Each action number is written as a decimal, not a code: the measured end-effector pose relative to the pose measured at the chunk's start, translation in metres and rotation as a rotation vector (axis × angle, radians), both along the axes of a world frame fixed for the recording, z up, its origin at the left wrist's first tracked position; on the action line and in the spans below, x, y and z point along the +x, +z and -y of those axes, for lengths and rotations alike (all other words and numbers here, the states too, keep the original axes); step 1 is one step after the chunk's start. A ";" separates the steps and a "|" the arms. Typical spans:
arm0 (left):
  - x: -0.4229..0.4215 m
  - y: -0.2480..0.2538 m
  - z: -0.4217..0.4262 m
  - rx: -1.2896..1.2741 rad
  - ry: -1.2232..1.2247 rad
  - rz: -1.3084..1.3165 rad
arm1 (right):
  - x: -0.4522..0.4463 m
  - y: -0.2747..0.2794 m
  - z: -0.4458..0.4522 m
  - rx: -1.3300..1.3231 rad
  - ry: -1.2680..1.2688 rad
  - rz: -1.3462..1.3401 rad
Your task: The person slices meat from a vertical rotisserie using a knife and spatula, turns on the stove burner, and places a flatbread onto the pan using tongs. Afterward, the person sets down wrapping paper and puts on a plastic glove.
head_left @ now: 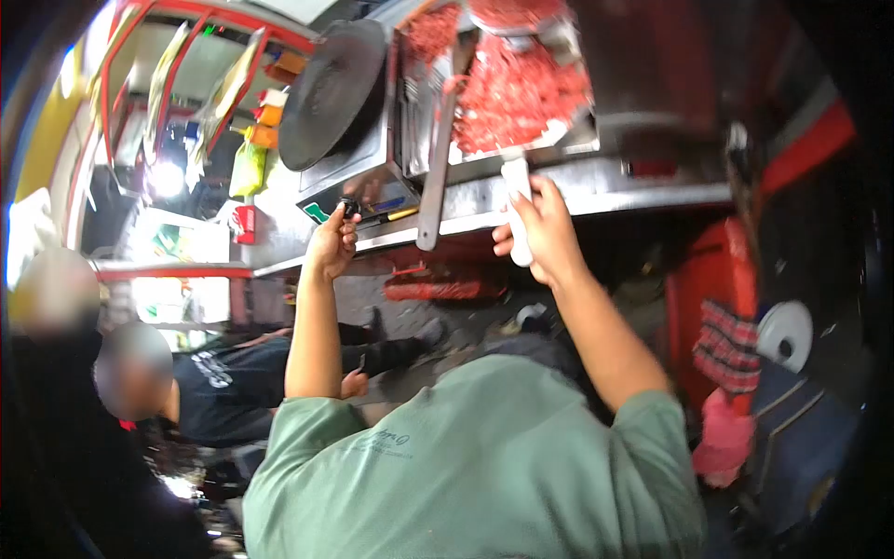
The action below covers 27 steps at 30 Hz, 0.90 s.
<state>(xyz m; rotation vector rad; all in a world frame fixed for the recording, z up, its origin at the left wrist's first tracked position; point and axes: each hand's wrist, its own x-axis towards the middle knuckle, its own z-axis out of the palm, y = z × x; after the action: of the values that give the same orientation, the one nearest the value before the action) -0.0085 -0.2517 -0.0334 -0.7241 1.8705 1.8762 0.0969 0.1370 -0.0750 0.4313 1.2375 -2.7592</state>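
My right hand [551,238] is wrapped round the white handle of a utensil [517,210]; its far end meets the tray edge and I cannot make out its kind. Beyond it, chopped reddish meat [521,93] fills a metal tray [582,140]. My left hand [331,244] pinches a black knob [350,207] on the front of a metal cooker [349,168]. On that cooker sits a large round black griddle pan [333,93]. Between my hands, a long flat metal tool [434,186] with a hole in its end sticks out over the counter edge.
More meat [433,35] lies in a compartment at the back. Sauce bottles [250,166] and a red can [244,225] stand at the left. Two people, one in a dark shirt [219,387], are at the left. A checked cloth [728,345] hangs on the right.
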 end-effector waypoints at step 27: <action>0.127 -0.035 -0.013 -0.367 -0.563 -0.089 | 0.061 0.079 0.025 0.589 0.388 -0.622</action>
<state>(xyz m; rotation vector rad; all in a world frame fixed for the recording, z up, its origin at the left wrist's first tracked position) 0.1182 -0.2390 -0.0686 -0.1743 2.2103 1.2479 0.1579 0.1122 0.0044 -0.6345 2.0032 -2.2091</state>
